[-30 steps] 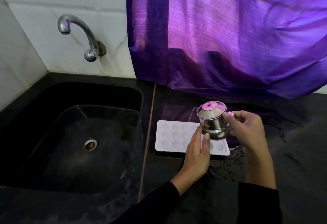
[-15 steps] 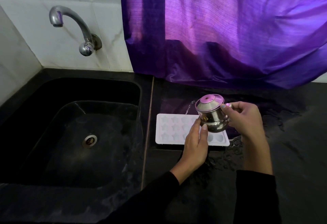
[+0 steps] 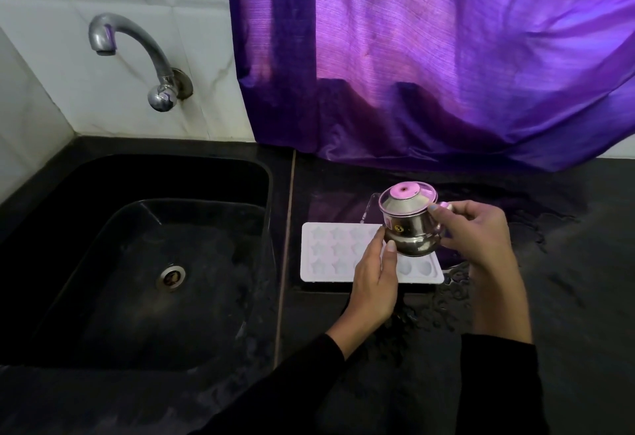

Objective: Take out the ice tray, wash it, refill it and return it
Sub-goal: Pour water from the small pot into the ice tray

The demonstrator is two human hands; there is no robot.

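Observation:
A white ice tray (image 3: 338,251) with star- and heart-shaped cells lies flat on the black counter, right of the sink. Above its right half I hold a small steel pot (image 3: 409,225), tilted with its mouth toward the back left. A thin stream of water (image 3: 367,209) falls from its rim toward the tray's far edge. My right hand (image 3: 476,231) grips the pot from the right side. My left hand (image 3: 376,274) steadies the pot's lower left with thumb and fingers and covers part of the tray.
The black sink (image 3: 144,262) with a round drain (image 3: 171,275) fills the left. A chrome tap (image 3: 137,56) sticks out from the white tiled wall above it. A purple curtain (image 3: 429,56) hangs behind the counter. Water is spilled on the counter (image 3: 453,297) near the tray.
The view shifted slightly. The pot stays tilted over the tray in both hands, and the water keeps running from its rim.

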